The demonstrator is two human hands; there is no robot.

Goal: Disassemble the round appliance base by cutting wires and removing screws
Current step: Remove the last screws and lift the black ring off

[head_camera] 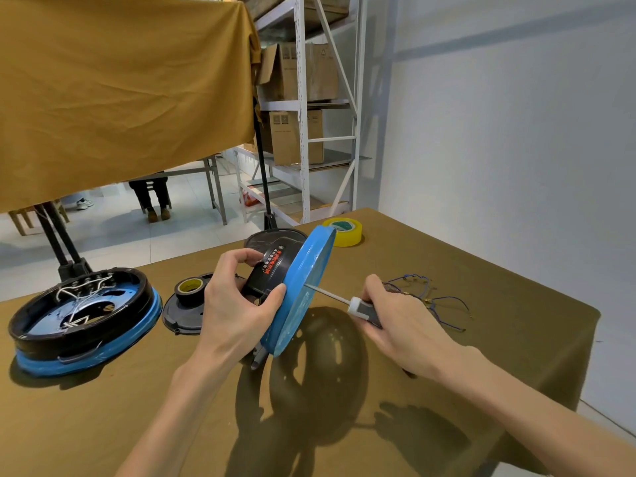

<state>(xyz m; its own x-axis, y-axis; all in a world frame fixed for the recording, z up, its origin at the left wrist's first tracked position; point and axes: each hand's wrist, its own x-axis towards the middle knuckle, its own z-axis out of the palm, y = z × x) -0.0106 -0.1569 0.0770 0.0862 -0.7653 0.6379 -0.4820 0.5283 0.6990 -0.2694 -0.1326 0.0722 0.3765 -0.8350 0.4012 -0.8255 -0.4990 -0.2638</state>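
Holding the base (303, 290) up on edge above the table (481, 339), blue face turned right, black labelled side turned left. Gripping it with the left hand (237, 301): thumb pressing the blue rim, other fingers curling round the black side. Clutching the screwdriver (347, 302) in the right hand (395, 315), fingers wrapping its dark handle, white collar showing just ahead of the knuckles. Pointing the shaft left, tip touching the blue face near its middle. Casting a round shadow on the cloth right below.

Lying flat at far left, a second base (82, 321), open side up, white wires crossing inside. Resting between it and the left hand, a black cover (186, 311) carrying a black tape roll (190, 287). Sitting beyond the raised base, another black cover (272, 237), and near it a yellow tape roll (342, 230). Sprawling behind the right hand, a loose tangle of blue wires (430, 297).
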